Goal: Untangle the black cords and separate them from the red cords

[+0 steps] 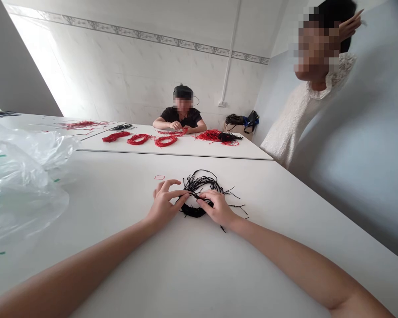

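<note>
A loose ring of black cords (pixel 194 211) lies on the white table (pixel 126 260), with knotted ends sticking out mostly to the right. My left hand (pixel 166 198) is at the ring's left side, thumb and index finger pinching a black cord while the other fingers are lifted. From the right, my right hand (pixel 217 207) pinches the same dark strands with thumb and fingertips, just above the ring's open middle. The two sets of fingertips are close together. Exactly how many strands each pinch holds is too small to tell.
A crumpled clear plastic bag (pixel 26 176) covers the table's left side. Across the table, a person in black (pixel 182 117) handles red cords beside red cord coils (pixel 166 141) and a red-and-black pile (pixel 215 136). Another person (pixel 292 119) stands at the right. Bags (pixel 242 120) sit behind.
</note>
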Motion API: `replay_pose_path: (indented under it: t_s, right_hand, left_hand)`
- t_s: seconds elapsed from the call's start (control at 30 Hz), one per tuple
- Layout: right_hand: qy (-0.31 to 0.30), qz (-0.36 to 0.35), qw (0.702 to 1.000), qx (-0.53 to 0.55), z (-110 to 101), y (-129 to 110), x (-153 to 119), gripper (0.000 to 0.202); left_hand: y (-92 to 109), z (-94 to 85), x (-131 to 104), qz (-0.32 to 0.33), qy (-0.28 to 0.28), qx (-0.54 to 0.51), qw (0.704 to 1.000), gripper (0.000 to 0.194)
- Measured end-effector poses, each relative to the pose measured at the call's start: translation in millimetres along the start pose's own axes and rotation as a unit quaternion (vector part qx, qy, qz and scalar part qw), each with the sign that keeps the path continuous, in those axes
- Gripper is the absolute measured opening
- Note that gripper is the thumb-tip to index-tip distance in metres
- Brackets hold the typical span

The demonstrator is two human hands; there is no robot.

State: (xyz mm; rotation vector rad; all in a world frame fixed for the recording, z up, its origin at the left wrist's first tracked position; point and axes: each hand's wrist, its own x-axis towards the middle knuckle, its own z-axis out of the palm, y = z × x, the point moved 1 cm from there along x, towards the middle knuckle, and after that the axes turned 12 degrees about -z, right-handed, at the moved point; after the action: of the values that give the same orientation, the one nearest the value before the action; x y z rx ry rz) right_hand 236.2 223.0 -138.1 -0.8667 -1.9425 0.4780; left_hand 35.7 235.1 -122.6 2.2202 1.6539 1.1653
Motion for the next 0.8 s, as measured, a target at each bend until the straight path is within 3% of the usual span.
replay_pose_path:
  t_s: [0.17, 0.37, 0.53, 0.8]
  right_hand:
    - [0.037, 0.04, 0.996, 0.066, -3.7, 1.8, -0.9, 0.03]
    - [0.061, 0.078, 0.992, 0.077, -5.6, 4.7, -2.4, 0.033]
    - [0.06, 0.082, 0.991, 0.082, -6.1, 4.3, -2.6, 0.033]
    - [0.038, 0.027, 0.997, 0.067, -5.9, 0.6, -2.3, 0.029]
  left_hand:
    - [2.3, -2.2, -2.4, 0.006, 0.015, -0.004, 1.0, 0.015]
    - [4.1, -2.3, -2.6, 0.032, -0.118, 0.047, 0.991, 0.017]
    - [2.7, -3.7, -1.5, 0.027, -0.18, 0.035, 0.983, 0.026]
    - [1.6, -1.4, -2.9, 0.043, -0.114, 0.026, 0.992, 0.022]
